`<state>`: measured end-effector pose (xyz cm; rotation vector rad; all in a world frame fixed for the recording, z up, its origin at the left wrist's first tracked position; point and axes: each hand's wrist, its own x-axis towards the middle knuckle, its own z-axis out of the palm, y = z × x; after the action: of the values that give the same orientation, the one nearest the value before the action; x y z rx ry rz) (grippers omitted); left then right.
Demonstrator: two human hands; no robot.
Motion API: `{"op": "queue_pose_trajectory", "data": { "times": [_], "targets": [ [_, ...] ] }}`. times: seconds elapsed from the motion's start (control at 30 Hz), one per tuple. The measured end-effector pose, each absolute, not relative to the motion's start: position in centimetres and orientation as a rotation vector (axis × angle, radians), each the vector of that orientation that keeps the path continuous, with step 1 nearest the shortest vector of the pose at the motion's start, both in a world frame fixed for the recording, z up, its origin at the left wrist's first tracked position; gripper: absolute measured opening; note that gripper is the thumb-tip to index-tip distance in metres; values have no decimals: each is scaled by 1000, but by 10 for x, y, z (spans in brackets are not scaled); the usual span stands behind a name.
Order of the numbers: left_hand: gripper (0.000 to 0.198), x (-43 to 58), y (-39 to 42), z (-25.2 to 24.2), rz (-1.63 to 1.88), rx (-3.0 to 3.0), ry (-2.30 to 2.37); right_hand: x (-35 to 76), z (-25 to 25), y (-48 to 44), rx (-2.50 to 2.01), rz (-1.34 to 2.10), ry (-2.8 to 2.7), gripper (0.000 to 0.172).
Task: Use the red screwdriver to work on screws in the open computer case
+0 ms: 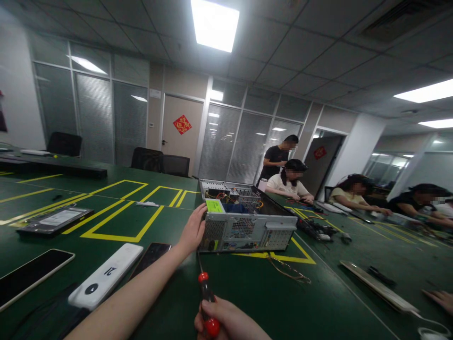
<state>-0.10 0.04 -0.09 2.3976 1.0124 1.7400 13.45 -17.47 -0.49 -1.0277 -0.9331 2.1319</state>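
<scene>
Two hands: both are the person's own and well apart, the left hand (193,231) ahead and the right hand (230,323) at the near edge of the tabletop.
Left hand: fingers stretched out and laid against the near left corner of the grey metal desktop computer case (247,226), curled round nothing.
Right hand: clamped round the red-handled slim screwdriver (205,288), whose shaft points away toward the case's rear panel; I cannot tell whether the tip touches it.
Computer case: lies on its side with its interior open and wires showing, mid-tabletop on a yellow-taped outline.
Tabletop: dark green table (255,297) with yellow lines.
Left edge: long white plastic device (106,278), with a black phone (150,255) just beside it.
Right edge: another person's hand (440,298) and a flat pale board (378,285); seated people (290,182) work along the far right side.
</scene>
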Motion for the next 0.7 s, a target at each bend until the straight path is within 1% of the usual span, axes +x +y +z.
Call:
{"op": "queue_pose_trajectory", "data": {
  "times": [0.1,0.23,0.3,0.43,0.6,0.7],
  "targets": [
    [41,-1,0,-1,1733,2396,1025,133,0,-179,-1003,2048,-946,54],
    [42,-1,1,-1,1740,2404,1015,137,8,-181,-1023,1731,-1089,36],
    [42,-2,1,-2,1742,2404,1013,138,11,-181,-1063,1635,-1108,29],
    [42,-2,1,-2,1741,2401,1028,137,12,-180,-1073,1625,-1061,27],
    [42,-1,1,-2,1739,2397,1029,138,12,-179,-1172,1564,-1163,26],
    [42,-1,1,-2,1738,2389,1028,139,14,-178,-1106,1563,-1125,27]
  ]
}}
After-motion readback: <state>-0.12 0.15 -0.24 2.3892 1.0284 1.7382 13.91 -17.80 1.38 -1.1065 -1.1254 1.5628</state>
